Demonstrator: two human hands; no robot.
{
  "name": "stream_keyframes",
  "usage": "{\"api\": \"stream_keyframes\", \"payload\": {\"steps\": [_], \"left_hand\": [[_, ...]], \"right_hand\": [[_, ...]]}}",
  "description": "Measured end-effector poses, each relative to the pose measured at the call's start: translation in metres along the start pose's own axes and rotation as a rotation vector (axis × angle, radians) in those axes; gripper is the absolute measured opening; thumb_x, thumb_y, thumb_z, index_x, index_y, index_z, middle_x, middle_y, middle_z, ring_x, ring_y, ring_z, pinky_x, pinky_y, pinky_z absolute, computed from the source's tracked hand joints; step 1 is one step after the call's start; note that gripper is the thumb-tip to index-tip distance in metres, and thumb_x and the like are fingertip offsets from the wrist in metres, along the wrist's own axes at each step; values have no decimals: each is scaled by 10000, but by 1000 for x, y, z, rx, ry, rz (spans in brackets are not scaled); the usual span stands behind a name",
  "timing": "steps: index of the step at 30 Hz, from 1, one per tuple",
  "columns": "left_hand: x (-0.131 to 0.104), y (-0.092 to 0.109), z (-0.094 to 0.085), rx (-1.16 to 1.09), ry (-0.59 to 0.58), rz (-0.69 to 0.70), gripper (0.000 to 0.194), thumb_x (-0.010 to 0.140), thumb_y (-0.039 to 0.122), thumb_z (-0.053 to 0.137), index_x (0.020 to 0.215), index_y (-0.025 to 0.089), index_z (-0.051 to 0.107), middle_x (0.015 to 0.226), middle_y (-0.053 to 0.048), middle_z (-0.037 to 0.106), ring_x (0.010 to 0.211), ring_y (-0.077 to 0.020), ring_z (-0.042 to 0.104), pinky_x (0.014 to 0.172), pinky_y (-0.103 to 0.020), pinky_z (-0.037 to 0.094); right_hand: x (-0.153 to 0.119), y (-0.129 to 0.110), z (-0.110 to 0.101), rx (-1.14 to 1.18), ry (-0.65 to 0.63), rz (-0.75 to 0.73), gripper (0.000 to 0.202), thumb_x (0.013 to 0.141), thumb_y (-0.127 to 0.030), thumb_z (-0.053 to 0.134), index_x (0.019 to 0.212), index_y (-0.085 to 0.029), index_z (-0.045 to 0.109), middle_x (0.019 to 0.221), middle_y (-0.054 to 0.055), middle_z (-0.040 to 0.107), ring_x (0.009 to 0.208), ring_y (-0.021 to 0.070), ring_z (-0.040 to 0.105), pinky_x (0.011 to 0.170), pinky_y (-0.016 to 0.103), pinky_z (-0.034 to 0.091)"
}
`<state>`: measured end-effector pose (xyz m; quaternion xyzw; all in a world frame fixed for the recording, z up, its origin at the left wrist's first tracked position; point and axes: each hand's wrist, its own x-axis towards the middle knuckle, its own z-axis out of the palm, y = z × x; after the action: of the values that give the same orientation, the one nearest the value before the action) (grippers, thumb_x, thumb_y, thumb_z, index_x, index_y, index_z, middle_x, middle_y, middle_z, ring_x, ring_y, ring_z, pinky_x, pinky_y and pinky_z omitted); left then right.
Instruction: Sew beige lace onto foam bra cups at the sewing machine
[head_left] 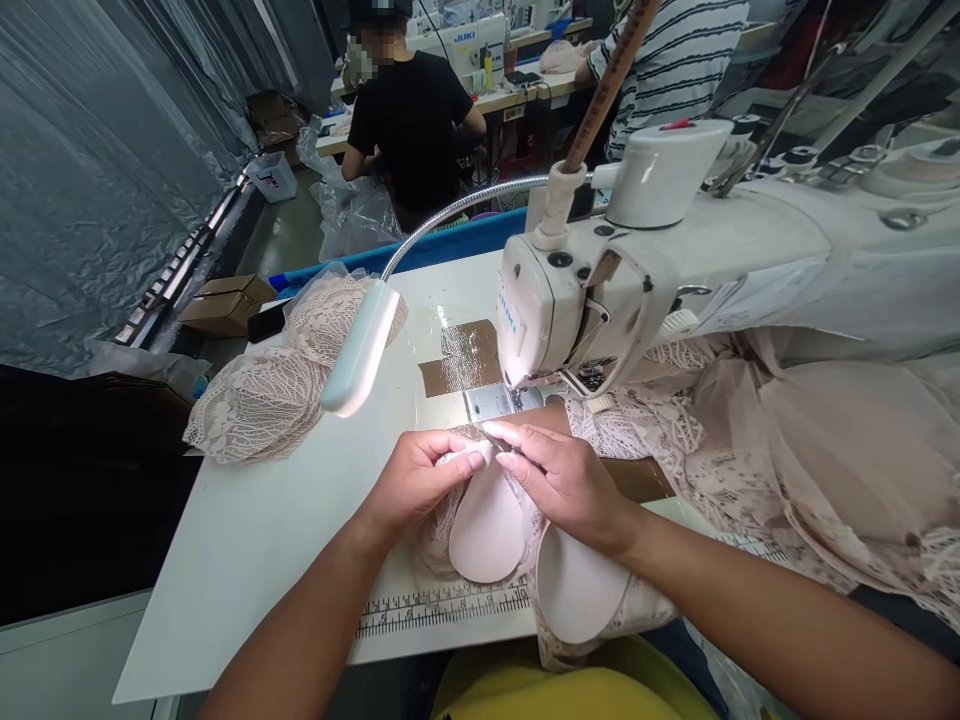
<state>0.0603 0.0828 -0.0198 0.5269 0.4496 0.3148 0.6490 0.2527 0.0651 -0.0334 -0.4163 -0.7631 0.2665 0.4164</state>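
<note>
Close in front of the sewing machine's needle area, my left hand (pixel 415 480) pinches the top edge of a lace bra piece. Its pale, smooth foam cup (pixel 487 530) hangs point-up below my fingers. My right hand (pixel 574 485) is closed around a thin dark pointed tool (pixel 516 449), whose exact kind I cannot make out. The tool's tip meets the fabric beside my left fingertips. A second foam cup (pixel 579 590) of the same piece lies under my right wrist, over the table's front edge. Fabric under my fingers is partly hidden.
The white sewing machine (pixel 540 310) stands just beyond my hands, its needle plate (pixel 491 402) lit. A gooseneck lamp (pixel 361 350) arches over the table. Lace cups (pixel 259 405) are piled left; lace fabric (pixel 817 430) heaps right. A printed ruler (pixel 427 608) runs along the front. Two people sit beyond.
</note>
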Motion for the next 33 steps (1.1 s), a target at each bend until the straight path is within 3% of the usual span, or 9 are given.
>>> {"api": "stream_keyframes", "payload": {"steps": [2, 5, 9, 14, 17, 21, 27, 29, 33], "left_hand": [[0, -1, 1, 13, 3, 2, 236, 785, 360, 681, 787, 125, 699, 792, -64, 673, 760, -177, 596, 711, -279, 472], [0, -1, 2, 42, 9, 16, 241, 796, 363, 666, 794, 122, 686, 812, -74, 677, 779, -191, 606, 721, -289, 476], [-1, 0, 5, 118, -12, 39, 200, 813, 323, 644, 806, 129, 693, 834, -65, 683, 794, -179, 595, 719, -263, 459], [0, -1, 6, 229, -38, 35, 163, 802, 252, 629, 682, 142, 643, 652, -2, 593, 633, -112, 505, 572, -204, 372], [1, -2, 5, 282, -33, 59, 177, 814, 269, 610, 688, 147, 631, 655, -1, 578, 652, -119, 507, 587, -207, 376], [2, -4, 0, 378, 13, 64, 192, 840, 305, 573, 760, 150, 651, 739, -22, 623, 686, -134, 531, 604, -218, 393], [4, -5, -12, 482, 60, 16, 186, 829, 306, 562, 780, 151, 651, 770, -25, 634, 712, -151, 545, 610, -228, 393], [5, -5, -15, 455, 17, -33, 176, 806, 316, 588, 796, 150, 644, 774, -22, 623, 695, -146, 531, 591, -226, 385], [4, 0, -22, 368, -158, -101, 175, 750, 301, 652, 760, 147, 571, 701, 12, 532, 616, -107, 456, 540, -210, 340]], "right_hand": [[1, -2, -2, -6, -5, 63, 261, 887, -243, 531, 1136, -188, 582, 912, 29, 690, 794, 146, 641, 725, 250, 524], [2, -5, -3, -19, -36, 119, 146, 851, -307, 589, 937, -189, 590, 645, -32, 570, 550, 107, 514, 523, 219, 439], [2, -3, 0, -74, -36, 26, 171, 880, -222, 497, 714, -191, 524, 624, -15, 484, 574, 114, 457, 546, 237, 386], [0, 6, 4, -183, -79, -99, 127, 838, -134, 439, 759, -192, 519, 652, 0, 492, 596, 135, 456, 559, 253, 362], [2, 7, 4, -179, -108, -68, 84, 819, -149, 437, 769, -191, 489, 661, 1, 492, 599, 141, 453, 568, 266, 354], [5, 1, -6, 83, -197, 88, 154, 880, -225, 403, 728, -204, 416, 635, -16, 444, 582, 126, 412, 560, 265, 347], [3, -7, -27, 657, -483, 103, 264, 948, -393, 365, 767, -208, 412, 599, -46, 374, 499, 94, 354, 484, 237, 332], [2, -7, -25, 594, -514, 47, 237, 948, -353, 371, 780, -202, 442, 630, -23, 437, 547, 106, 418, 521, 242, 366], [-1, -2, -6, 7, -598, -236, 104, 848, -156, 439, 816, -190, 532, 814, 41, 587, 691, 141, 504, 581, 258, 345]]}}
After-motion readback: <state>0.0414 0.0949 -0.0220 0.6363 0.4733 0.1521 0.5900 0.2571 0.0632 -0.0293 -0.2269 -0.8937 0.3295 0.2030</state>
